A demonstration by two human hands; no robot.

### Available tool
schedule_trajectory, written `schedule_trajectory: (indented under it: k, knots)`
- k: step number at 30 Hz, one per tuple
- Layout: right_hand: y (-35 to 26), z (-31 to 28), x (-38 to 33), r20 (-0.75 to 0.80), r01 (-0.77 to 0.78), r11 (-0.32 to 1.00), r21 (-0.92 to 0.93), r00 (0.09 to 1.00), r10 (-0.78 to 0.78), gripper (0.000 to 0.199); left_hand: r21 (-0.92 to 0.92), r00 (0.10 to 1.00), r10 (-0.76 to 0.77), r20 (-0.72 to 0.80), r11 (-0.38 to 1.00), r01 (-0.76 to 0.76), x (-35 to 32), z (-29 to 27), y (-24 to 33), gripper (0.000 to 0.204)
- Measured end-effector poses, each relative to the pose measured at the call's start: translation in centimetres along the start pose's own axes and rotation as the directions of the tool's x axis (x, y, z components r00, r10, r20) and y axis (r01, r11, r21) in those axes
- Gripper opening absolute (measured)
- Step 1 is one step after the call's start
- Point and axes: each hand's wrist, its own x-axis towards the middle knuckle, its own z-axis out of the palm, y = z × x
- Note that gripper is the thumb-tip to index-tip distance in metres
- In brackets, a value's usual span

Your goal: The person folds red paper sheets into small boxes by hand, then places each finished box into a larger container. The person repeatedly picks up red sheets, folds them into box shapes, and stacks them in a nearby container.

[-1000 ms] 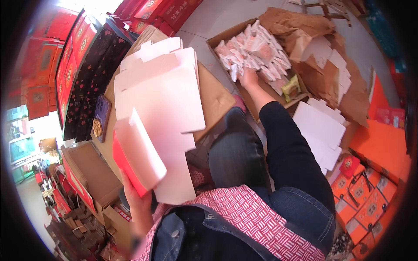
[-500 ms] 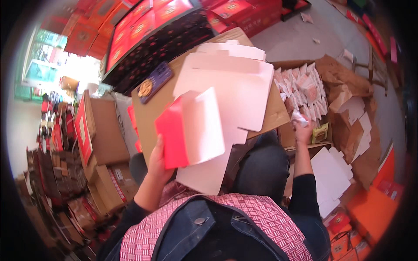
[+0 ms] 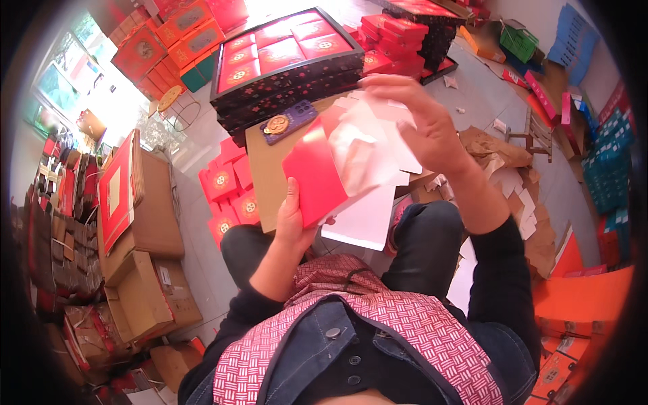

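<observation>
Fingers of your left hand [image 3: 295, 223] clamp the lower edge of the red folded box [image 3: 316, 172], held just in front of the brown cardboard sheet [image 3: 264, 169], while your right hand [image 3: 422, 121] pinches a white paper insert [image 3: 368, 145] at the box's top.

Phone [image 3: 289, 122] on cardboard sheet [image 3: 266, 172] — behind box [image 3: 316, 172]

A dark tray of red boxes [image 3: 287, 57] sat ahead; a purple phone [image 3: 289, 121] lay on brown cardboard [image 3: 266, 179] (flat sheet); open cartons [image 3: 138, 297] stood left.
</observation>
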Motion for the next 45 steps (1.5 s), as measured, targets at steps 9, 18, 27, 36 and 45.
schedule_trajectory:
  k: [9, 18, 27, 36, 45]
  knots:
    - [0.3, 13.2, -5.4, -0.362, -0.365, 0.799, 0.477, 0.747, 0.557, 0.064, -0.049, 0.934, 0.356, 0.038, 0.934, -0.354, 2.6, -0.3, -2.8, 0.065]
    - [7.2, 9.6, -8.0, -0.213, -0.263, 0.895, 0.362, 0.911, 0.354, 0.056, 0.629, 0.785, 0.496, 0.37, 0.489, -0.605, 6.9, -2.4, 1.8, 0.06]
    - [7.1, 8.6, -8.8, -0.233, -0.474, 0.797, 0.375, 0.784, 0.576, 0.027, 0.704, 0.784, 0.501, 0.367, 0.402, -0.586, 8.0, 1.9, 1.2, 0.033]
    - [-8.0, 8.7, -20.6, -0.399, -0.707, 0.656, 0.263, 0.539, 0.742, 0.04, 0.743, 0.941, 0.211, 0.267, 0.576, -0.34, -5.1, 4.0, -6.1, 0.028]
    - [-10.7, 4.4, -21.2, -0.36, -0.372, 0.578, 0.726, 0.511, 0.781, 0.029, 0.723, 0.928, 0.073, 0.366, 0.605, -0.333, -6.5, 3.7, -8.2, 0.022]
